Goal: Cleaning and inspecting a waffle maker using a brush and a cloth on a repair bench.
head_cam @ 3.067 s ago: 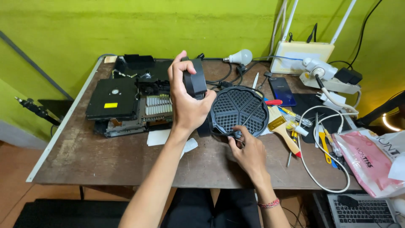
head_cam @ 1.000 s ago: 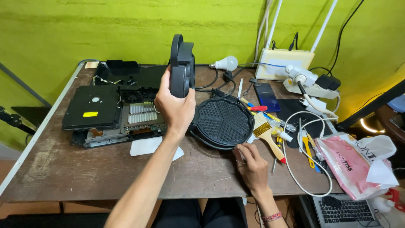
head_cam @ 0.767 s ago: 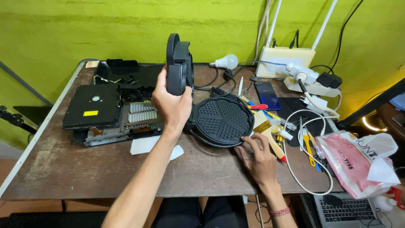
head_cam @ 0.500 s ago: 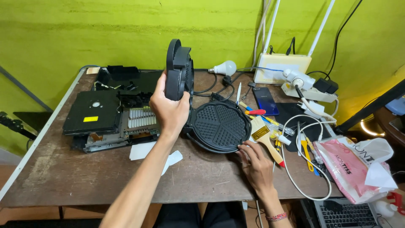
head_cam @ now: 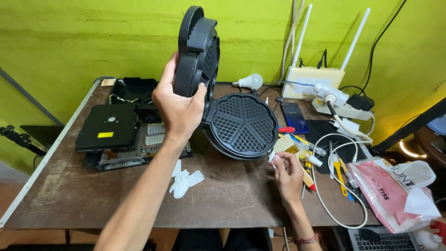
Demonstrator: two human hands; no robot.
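Left hand (head_cam: 179, 109) clenched around the raised black round lid of the waffle iron (head_cam: 196, 51), thumb in front, fingers behind, lid near upright above the dark grid-patterned lower plate (head_cam: 241, 125) lying on the worn brown wooden table (head_cam: 93, 200). Right hand (head_cam: 288, 174) loosely curled just beside that plate's rim, pinching a small white object (head_cam: 272, 157); hard to tell what. Compared with half a second earlier, lid held the same, right hand shifted slightly toward the plate.
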